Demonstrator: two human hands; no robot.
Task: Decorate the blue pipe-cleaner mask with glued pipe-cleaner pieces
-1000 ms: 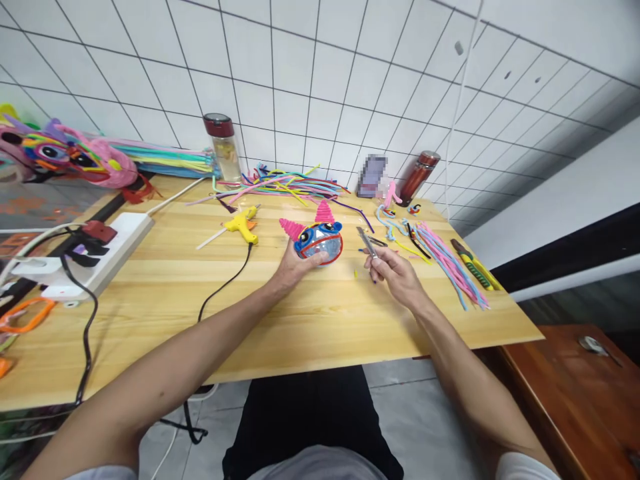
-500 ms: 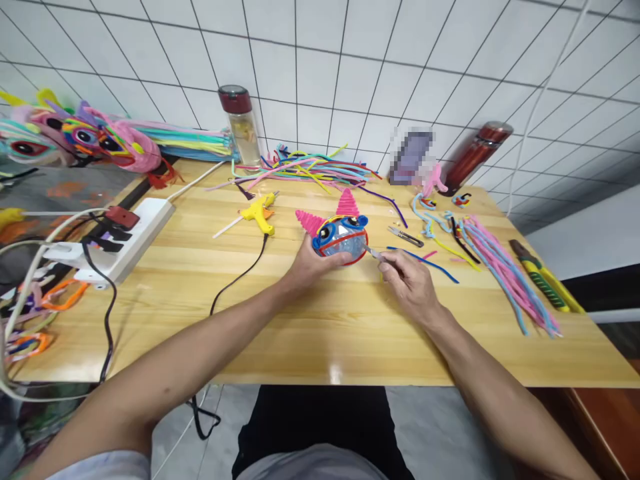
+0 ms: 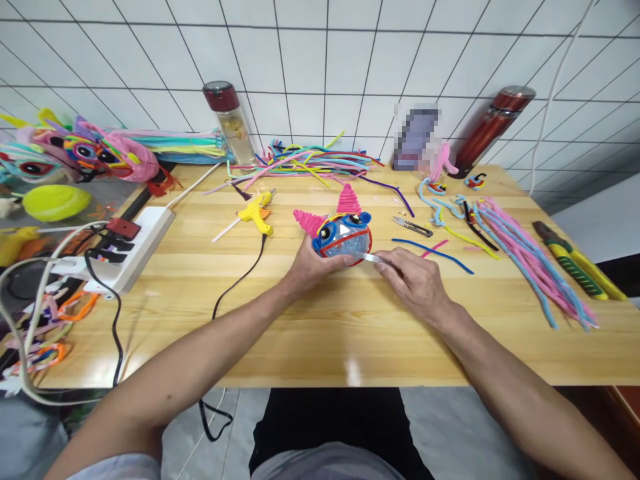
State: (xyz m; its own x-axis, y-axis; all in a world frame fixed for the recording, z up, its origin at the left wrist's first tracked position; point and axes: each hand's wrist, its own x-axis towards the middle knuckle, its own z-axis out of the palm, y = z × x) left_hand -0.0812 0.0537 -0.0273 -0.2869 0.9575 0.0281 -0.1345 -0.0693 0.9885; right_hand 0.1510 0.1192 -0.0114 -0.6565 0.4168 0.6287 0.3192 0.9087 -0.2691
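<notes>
A round animal-like head [image 3: 345,239] has pink pointed ears, blue-ringed eyes, a clear lower part and a red band. My left hand [image 3: 313,265] is wrapped round its lower left side, thumb along the bottom. My right hand [image 3: 417,279] is closed on a slim metal tool [image 3: 370,257], whose tip reaches the head's lower right part. A yellow glue gun [image 3: 257,212] lies to the left of the head. Small thread snips [image 3: 413,227] and a blue pipe cleaner [image 3: 435,255] lie to its right.
Pipe cleaners [image 3: 310,163] are piled along the wall beside a glass bottle [image 3: 233,130]. A white power strip [image 3: 140,250] and cables are at left. At right lie a pink and blue bundle [image 3: 535,263], pliers [image 3: 570,260] and a red flask [image 3: 493,133].
The tool has turned flatter, and its tip has shifted left along the lower part of the head. My right hand has moved slightly. The camera view has shifted a little.
</notes>
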